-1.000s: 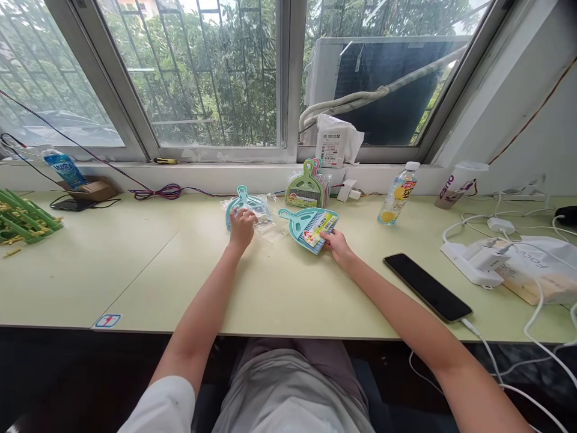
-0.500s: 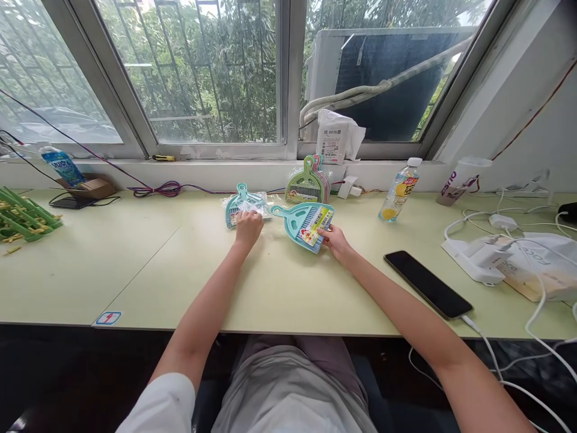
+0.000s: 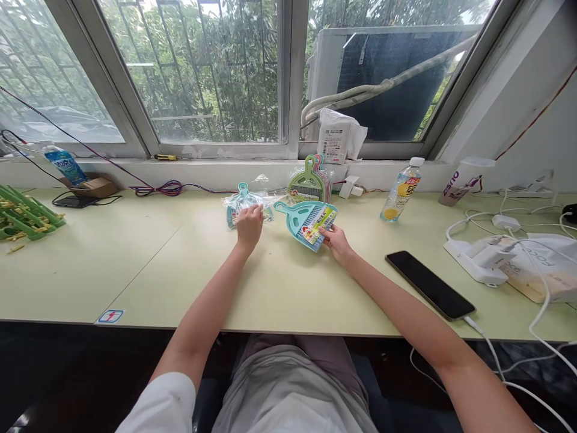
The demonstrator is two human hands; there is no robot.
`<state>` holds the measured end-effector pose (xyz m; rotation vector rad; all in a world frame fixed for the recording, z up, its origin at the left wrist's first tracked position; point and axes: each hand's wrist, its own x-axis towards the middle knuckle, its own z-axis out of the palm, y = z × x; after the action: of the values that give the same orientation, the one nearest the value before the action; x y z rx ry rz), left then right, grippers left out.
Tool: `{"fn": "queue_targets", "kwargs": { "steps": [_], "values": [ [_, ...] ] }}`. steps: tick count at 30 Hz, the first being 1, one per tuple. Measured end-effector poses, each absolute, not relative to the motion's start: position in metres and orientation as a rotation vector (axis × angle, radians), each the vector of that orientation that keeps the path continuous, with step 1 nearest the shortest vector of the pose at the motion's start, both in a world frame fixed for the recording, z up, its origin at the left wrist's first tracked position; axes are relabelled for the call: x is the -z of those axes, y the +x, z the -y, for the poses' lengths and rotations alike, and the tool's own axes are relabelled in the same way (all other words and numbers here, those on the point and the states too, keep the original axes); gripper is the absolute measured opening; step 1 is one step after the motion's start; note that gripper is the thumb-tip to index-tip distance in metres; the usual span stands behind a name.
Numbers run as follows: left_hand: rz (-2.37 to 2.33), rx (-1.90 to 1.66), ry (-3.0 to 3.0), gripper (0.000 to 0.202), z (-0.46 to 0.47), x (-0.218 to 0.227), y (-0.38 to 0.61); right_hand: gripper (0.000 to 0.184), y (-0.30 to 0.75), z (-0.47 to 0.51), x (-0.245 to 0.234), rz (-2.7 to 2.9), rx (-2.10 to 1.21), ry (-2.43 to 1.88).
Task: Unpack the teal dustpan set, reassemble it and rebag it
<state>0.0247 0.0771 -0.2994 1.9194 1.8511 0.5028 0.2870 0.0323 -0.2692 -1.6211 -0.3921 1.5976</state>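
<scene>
My right hand (image 3: 337, 242) pinches the lower right edge of a mini dustpan (image 3: 295, 222), teal with a printed card and blue brush bristles, its handle pointing left. My left hand (image 3: 249, 227) is closed on crumpled clear plastic wrap (image 3: 265, 197), which stands up above the knuckles. Under and behind that hand lies another teal dustpan (image 3: 243, 190), partly covered by plastic and fingers. Farther back, against the wall, a green dustpan (image 3: 310, 180) in clear wrap leans in front of a pink one.
A drink bottle (image 3: 402, 189), a phone (image 3: 430, 284), and a power strip (image 3: 475, 264) with cables are on the right. Green toy-like pieces (image 3: 31, 210) and a blue bottle (image 3: 67, 165) sit far left. A white package (image 3: 336, 141) rests on the sill.
The clear plastic at my left hand has risen and spread upward. My right hand keeps its grip on the dustpan, almost unmoved. The whole view has shifted slightly.
</scene>
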Motion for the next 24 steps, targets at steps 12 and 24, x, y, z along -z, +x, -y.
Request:
{"fn": "queue_targets", "kwargs": {
  "steps": [12,24],
  "values": [
    [-1.6,-0.712,2.108,0.032,-0.06,0.283,0.063,0.022,0.273,-0.029,0.264,0.392,-1.674,-1.509],
    [-1.496,-0.784,2.013,0.05,-0.06,0.29,0.066,0.03,0.274,-0.03,0.263,0.417,-1.645,-1.485]
  ]
}}
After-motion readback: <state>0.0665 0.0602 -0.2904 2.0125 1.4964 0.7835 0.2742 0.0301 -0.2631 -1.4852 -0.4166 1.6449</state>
